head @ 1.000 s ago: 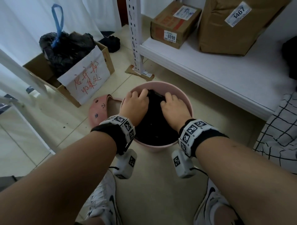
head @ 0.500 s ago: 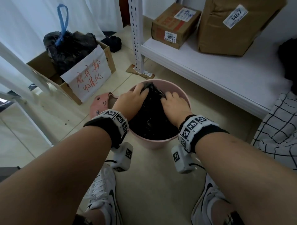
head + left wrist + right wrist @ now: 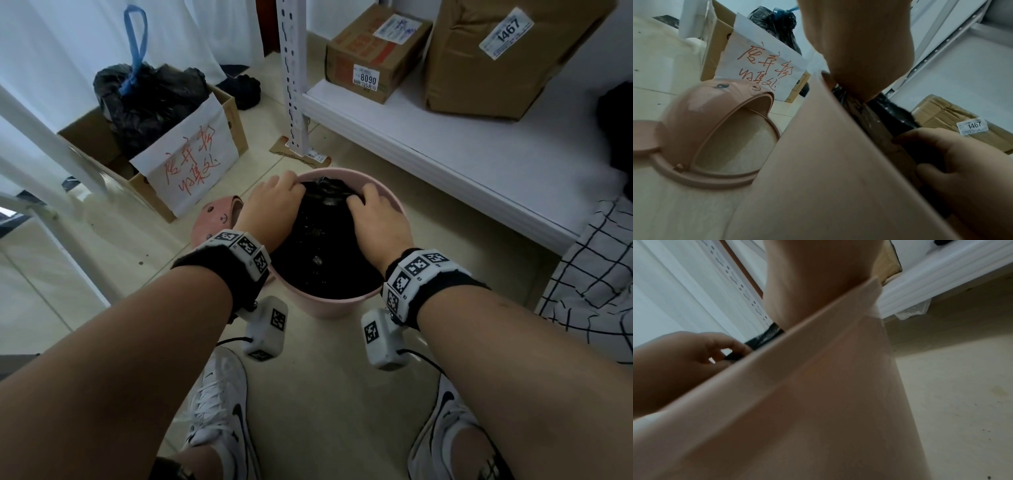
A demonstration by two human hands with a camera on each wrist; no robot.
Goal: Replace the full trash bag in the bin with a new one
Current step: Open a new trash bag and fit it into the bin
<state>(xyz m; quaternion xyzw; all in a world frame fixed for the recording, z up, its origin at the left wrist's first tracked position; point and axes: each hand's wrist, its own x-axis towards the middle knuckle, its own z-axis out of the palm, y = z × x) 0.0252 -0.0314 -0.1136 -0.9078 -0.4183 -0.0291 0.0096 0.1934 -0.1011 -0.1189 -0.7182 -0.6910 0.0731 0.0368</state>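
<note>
With both hands down in the pink bin (image 3: 329,308), the black trash bag (image 3: 322,240) sits bunched inside it, its gathered top pointing toward the far rim and its length running from the near rim away from the person. Left hand (image 3: 274,209) has fingers curled over the bag's top on the bin's left side; right hand (image 3: 378,219) mirrors it on the bin's right side, fingers curled into the plastic. Fingertips of both are buried in the folds, so how deep the grip goes is hard to say. From the left wrist view the bin wall (image 3: 828,162) fills the frame, the bag (image 3: 885,108) just peeking over the rim; the right wrist view is blurred, showing mostly bin wall (image 3: 818,402) and a sliver of bag (image 3: 766,337).

Left of the bin, touching or nearly so, lies the pink lid (image 3: 215,219), partly hidden behind the left wrist. Beyond it stands a cardboard box (image 3: 150,164) holding a tied black bag (image 3: 147,99). Right of the bin runs the white shelf (image 3: 462,164), its edge near the rim. Bare floor (image 3: 325,394) lies open on the bin's near side, between two white shoes (image 3: 219,411).
</note>
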